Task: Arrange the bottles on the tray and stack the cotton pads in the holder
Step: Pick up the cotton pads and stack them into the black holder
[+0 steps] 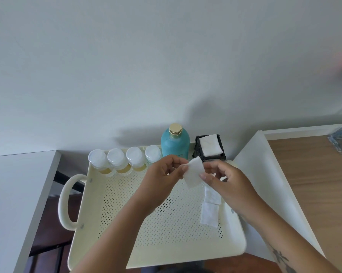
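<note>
Both hands are up over the tray (146, 243), sharing one white pad (193, 171). The left hand (162, 178) pinches the pad's left edge between thumb and forefinger, its other fingers curled in. The right hand (225, 180) pinches the lower right corner the same way. The pad hangs tilted between them, in the air above the far right part of the tray and just in front of the holder (197, 148).

The holder is black and square, and stands at the tray's far right corner. I cannot tell whether it stands inside the rim or just past it. A stack (210, 147) of white pads sits in it, the top one lying flat.

Along the far rim, four small bottles (116, 158) with white caps stand upright in a row, side by side and touching or nearly so. Yellowish liquid shows in three of them. To their right is the teal bottle (175, 143), taller and upright with a gold cap, between the row and the holder. Its base is hidden behind the left hand.

Down on the tray's perforated floor, near the right wall, loose pads (209, 215) lie flat and overlap in a short line, partly under the right wrist.

The tray is cream, and a looped handle (65, 201) sticks out on the left. A white surface (18, 194) lies to the left and a wooden surface (314, 184) to the right. What carries the tray is not clear.
</note>
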